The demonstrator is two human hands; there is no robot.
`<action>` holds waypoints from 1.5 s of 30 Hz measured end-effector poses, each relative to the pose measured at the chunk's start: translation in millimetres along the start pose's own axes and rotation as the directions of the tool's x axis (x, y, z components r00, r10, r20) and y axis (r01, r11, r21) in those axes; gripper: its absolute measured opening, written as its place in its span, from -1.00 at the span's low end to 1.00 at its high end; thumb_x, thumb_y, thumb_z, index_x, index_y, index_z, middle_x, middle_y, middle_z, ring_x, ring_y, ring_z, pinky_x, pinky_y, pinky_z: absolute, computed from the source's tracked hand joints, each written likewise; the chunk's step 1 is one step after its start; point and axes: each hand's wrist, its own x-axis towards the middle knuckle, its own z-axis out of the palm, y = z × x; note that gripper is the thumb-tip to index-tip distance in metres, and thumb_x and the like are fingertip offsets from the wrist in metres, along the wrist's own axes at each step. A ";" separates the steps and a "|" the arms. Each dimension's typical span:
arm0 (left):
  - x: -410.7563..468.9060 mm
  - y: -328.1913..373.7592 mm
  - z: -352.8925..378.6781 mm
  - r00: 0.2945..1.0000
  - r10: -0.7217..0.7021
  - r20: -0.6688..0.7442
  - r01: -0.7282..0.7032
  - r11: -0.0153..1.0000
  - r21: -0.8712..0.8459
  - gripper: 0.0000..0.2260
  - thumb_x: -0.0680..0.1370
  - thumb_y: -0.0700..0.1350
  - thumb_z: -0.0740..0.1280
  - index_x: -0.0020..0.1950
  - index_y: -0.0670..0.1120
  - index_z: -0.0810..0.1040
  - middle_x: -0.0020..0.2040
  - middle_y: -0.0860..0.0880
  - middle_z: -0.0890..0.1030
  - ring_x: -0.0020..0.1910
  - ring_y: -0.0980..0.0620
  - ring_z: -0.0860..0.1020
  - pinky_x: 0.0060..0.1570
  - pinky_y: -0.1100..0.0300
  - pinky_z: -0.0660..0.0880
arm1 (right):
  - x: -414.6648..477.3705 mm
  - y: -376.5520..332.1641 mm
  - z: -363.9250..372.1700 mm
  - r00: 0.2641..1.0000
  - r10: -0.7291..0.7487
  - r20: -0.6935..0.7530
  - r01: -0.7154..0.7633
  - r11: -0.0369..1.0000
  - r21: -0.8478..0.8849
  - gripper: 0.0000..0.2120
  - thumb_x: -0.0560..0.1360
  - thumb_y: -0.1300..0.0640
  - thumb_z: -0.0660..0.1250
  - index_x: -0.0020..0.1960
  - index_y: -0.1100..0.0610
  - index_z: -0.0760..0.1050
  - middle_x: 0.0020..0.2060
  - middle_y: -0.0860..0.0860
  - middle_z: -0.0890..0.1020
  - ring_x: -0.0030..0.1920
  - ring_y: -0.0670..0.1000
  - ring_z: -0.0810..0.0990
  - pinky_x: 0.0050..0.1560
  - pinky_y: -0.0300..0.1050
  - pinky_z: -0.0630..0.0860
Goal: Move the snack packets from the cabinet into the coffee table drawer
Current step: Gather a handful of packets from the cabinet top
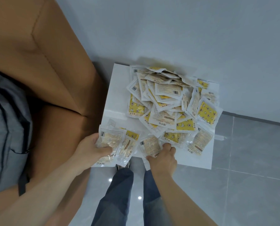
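Head cam: gripping small stack of snack packets (110,141) in L hand (93,146), thumb across top, at near-left corner of white cabinet top (118,88). Pinching one packet (150,146) w/ R hand (163,158) at near edge, fingers curled on it. Big loose pile of packets (167,98) heaped across mid & far part of the top, up against grey wall (185,30). Brown furniture (46,70) just left, grey bag (4,128) at far left. Jeans legs (116,193) below, over grey tile floor (250,160).

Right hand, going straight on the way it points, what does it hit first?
Beyond the packet it grips, the right hand would likely meet the near edge of the pile; depth is unclear.
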 end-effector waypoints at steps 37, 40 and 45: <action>-26.9 55.2 -1.1 0.996 0.039 -0.078 -0.048 0.991 -0.124 -0.74 0.43 -0.26 0.45 0.04 0.02 0.62 -0.11 0.10 0.71 -0.19 0.13 0.68 -0.21 0.25 0.52 | 58.4 -60.8 -190.6 0.963 -0.266 -0.043 0.235 0.748 0.620 -0.82 0.38 -0.01 0.50 -0.21 0.06 0.55 -0.32 -0.10 0.59 -0.33 -0.10 0.56 -0.33 -0.22 0.49; -23.9 52.5 -3.3 0.996 0.032 -0.078 -0.042 0.990 -0.132 -0.74 0.42 -0.26 0.45 0.04 0.03 0.62 -0.11 0.11 0.71 -0.18 0.12 0.68 -0.20 0.24 0.52 | 72.0 -74.1 -184.5 0.975 -0.222 -0.029 0.200 0.804 0.560 -0.78 0.39 0.00 0.49 -0.22 0.06 0.47 -0.25 -0.07 0.56 -0.24 -0.04 0.54 -0.33 -0.23 0.46; -19.2 45.9 -10.2 0.997 0.008 -0.080 -0.019 0.989 -0.145 -0.74 0.42 -0.24 0.46 0.05 0.03 0.61 -0.11 0.12 0.71 -0.17 0.12 0.68 -0.20 0.24 0.51 | 82.2 -84.7 -170.9 0.997 -0.083 0.010 0.066 0.857 0.511 -0.56 0.34 -0.02 0.52 0.05 0.22 0.47 -0.07 0.06 0.59 -0.16 0.03 0.51 -0.36 -0.19 0.38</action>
